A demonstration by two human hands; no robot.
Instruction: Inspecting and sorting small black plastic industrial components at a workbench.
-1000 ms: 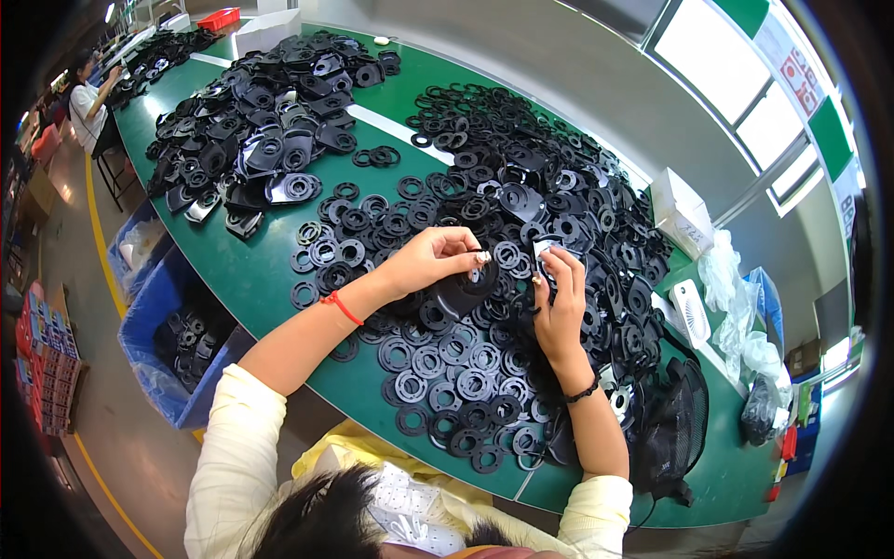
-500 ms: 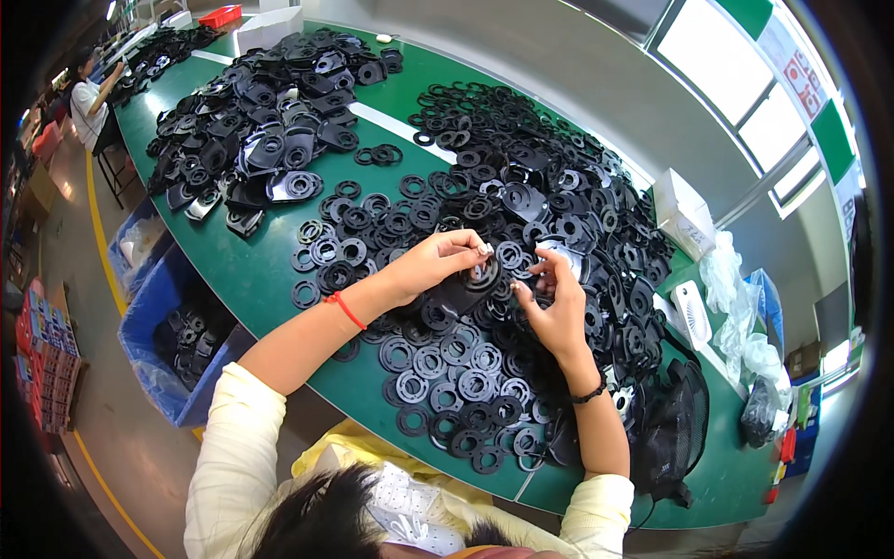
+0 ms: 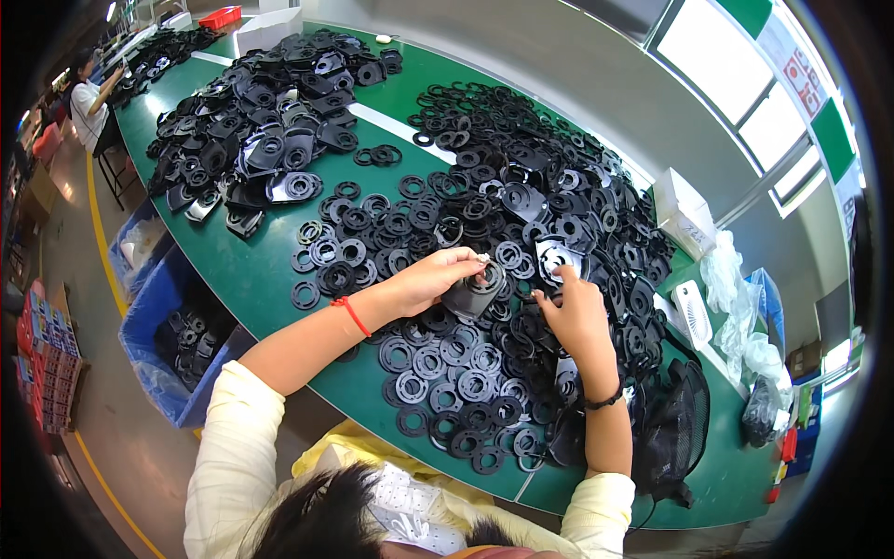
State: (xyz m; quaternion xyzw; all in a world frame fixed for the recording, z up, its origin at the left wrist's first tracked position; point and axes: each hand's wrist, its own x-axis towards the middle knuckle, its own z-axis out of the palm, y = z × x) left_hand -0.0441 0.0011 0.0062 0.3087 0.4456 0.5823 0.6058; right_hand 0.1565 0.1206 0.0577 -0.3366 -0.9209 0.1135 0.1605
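My left hand (image 3: 436, 282) is closed on a black plastic cover (image 3: 471, 300) with a round opening at its upper end. The cover is held tilted above the loose parts, and my fingers hide some of its rim. To its right, my right hand (image 3: 579, 315) has thumb and forefinger apart, with nothing visible between them. Its forefinger reaches toward a shiny black cover (image 3: 556, 255) lying in the heap; whether it touches cannot be made out. Flat black rings (image 3: 476, 385) lie in front of and around both hands.
A heap of black covers (image 3: 270, 140) stands at the far left of the green table (image 3: 279, 242). More rings and parts (image 3: 503, 116) pile up behind my hands. On the right are a white box (image 3: 684, 212) and a black mesh bag (image 3: 675, 433). Blue-lined bins (image 3: 172, 373) stand left of the table.
My right hand has moved right, away from the held cover and toward the shiny one. My left hand has dropped slightly, and the cover in it has turned to show more of its surface.
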